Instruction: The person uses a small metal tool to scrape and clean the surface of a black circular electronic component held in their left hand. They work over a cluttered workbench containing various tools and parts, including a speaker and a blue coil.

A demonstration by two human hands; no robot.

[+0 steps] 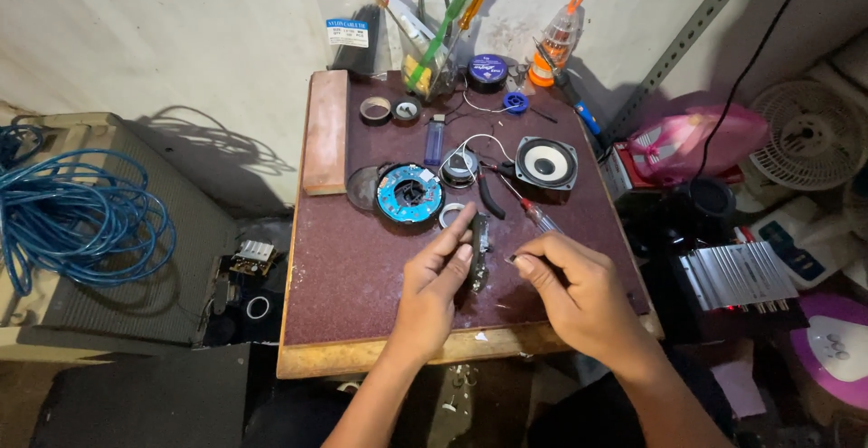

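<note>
Both forearms reach up from the bottom edge to the near half of the counter (362, 303). Left hand (432, 287) pinches a small dark circuit board (479, 251) between thumb and fingers, holding it on edge just above the maroon top. Right hand (579, 292) is curled, its fingertips pressed together on something small and thin just beside the board; what it is cannot be told.

Behind the board lie a round blue disc-shaped part (409, 193), a small round speaker (459, 168) with white wire and a square grey speaker (546, 162). A red-handled screwdriver (533, 215) and black-handled pliers (489, 195) rest between them and the hands.

As I judge it, the board could slip from so light a pinch and knock into the disc, and the tiny piece in the right hand could drop among the white scraps near the edge and be lost.

Against the wall stands a clear bag of black cable ties (354, 46) with a blue-and-white paper header. Beside it are a clear jar of screwdrivers (432, 55), a round dark blue tin (488, 72) with a label on top, and a clear bottle with an orange nozzle (555, 43).
</note>
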